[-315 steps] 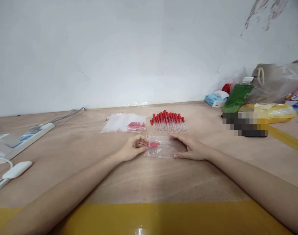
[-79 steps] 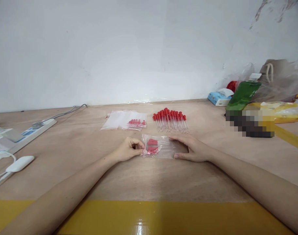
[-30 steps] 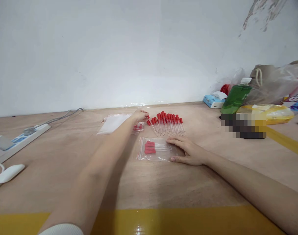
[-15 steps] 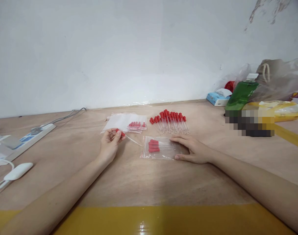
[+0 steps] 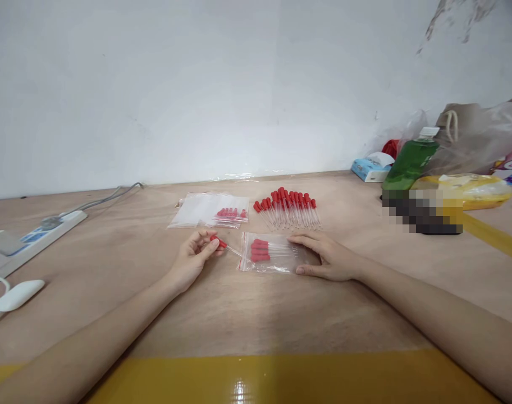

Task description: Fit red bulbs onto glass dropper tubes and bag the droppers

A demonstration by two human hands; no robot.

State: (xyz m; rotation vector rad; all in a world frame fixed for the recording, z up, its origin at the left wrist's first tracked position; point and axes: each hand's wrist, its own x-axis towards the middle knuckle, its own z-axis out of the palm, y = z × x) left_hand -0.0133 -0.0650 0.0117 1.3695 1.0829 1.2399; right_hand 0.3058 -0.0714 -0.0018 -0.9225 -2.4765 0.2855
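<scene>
My left hand [image 5: 196,259] is closed in a pinch on the red rubber bulb of a dropper [image 5: 219,242]. Its thin clear tube slants right and down, with the tip at the left, zip-edged end of a clear zip bag [image 5: 281,265]. Whether the tip is inside the bag I cannot tell. Several droppers [image 5: 260,251] lie in that bag with their red bulbs to the left. Over the bag's right end rests my right hand [image 5: 329,258], thumb and fingers spread and touching the plastic. Behind it, a fanned pile of droppers [image 5: 287,205] lies bulbs away from me.
At the back left is a stack of zip bags [image 5: 192,209], with red-bulbed droppers in a bag on top. A power strip [image 5: 66,227] and white adapter [image 5: 18,295] lie far left. A green bottle [image 5: 411,163], tissue pack [image 5: 369,168] and yellow packet [image 5: 479,191] stand right.
My left hand has moved right and slightly toward me, bringing the dropper's tip to the bag's left end. My right hand stays on the bag. The whole view has shifted slightly.
</scene>
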